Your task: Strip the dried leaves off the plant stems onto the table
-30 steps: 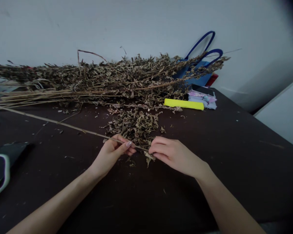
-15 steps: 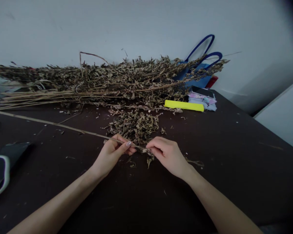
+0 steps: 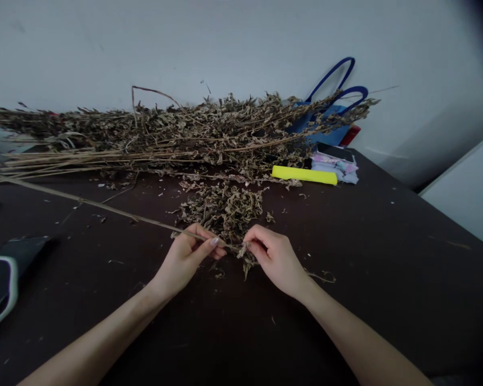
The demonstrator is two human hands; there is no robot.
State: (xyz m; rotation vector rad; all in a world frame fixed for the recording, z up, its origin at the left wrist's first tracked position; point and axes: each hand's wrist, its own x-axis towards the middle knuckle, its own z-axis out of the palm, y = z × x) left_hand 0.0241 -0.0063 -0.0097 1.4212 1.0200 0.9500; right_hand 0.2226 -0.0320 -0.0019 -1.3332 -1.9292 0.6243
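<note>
A long dried plant stem [image 3: 116,210] runs from the left edge to the middle of the table. My left hand [image 3: 189,254] is closed around it near its leafy end, thumb on top. Just right of it, my right hand [image 3: 276,257] pinches dried leaves [image 3: 243,251] on that end between thumb and fingers. A small heap of loose dried leaves [image 3: 225,206] lies right behind both hands. Some leaf bits lie below the stem's end, and the stem's tip shows beyond my right wrist.
Along the wall lies a large bundle of dried stalks [image 3: 177,134]. A blue bag [image 3: 330,120], a yellow strip [image 3: 304,175] and a phone [image 3: 334,152] on a folded cloth stand at the back right. A white-framed dark object [image 3: 12,289] is at the left.
The stem's far left part has shifted up slightly. My right hand has moved a little to the right, still pinching at the leafy end. My left hand keeps its hold.
</note>
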